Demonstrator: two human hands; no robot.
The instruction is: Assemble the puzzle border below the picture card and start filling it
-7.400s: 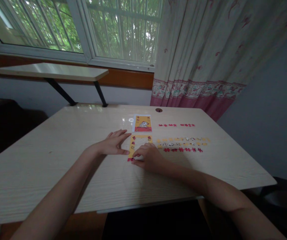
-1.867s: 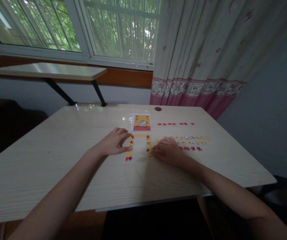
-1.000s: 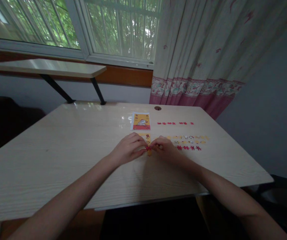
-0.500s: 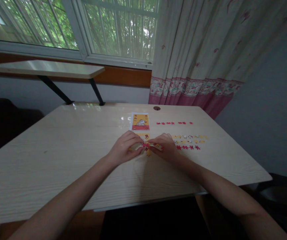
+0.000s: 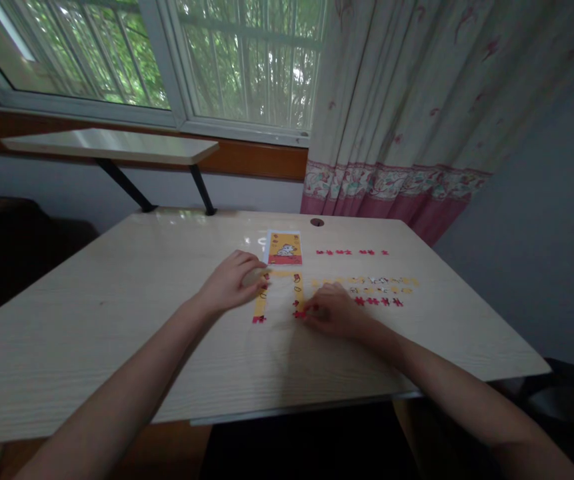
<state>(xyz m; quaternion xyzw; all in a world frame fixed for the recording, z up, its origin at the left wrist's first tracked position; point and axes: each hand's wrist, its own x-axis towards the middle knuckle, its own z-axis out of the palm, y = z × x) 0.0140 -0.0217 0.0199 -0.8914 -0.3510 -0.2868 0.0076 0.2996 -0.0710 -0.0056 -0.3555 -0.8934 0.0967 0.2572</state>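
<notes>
A partly joined jigsaw border lies flat on the table, yellow along its top and sides with red at both lower ends. My right hand is closed, thumb and fingertips pinching a red jigsaw piece at the lower end of the border's right side. By the upper left of the border, my left hand hovers with thumb and fingers apart, holding nothing. Just above the border lies a picture card with a white animal on yellow and red.
Right of the border, loose yellow pieces and red pieces lie in rows. Another red row sits farther back. A raised shelf stands on the table at the back left, and a curtain hangs behind.
My hands have moved apart from over the border. The left drew back leftward and opened; the right lowered the red jigsaw piece to the right side's lower end. The view shifted slightly.
</notes>
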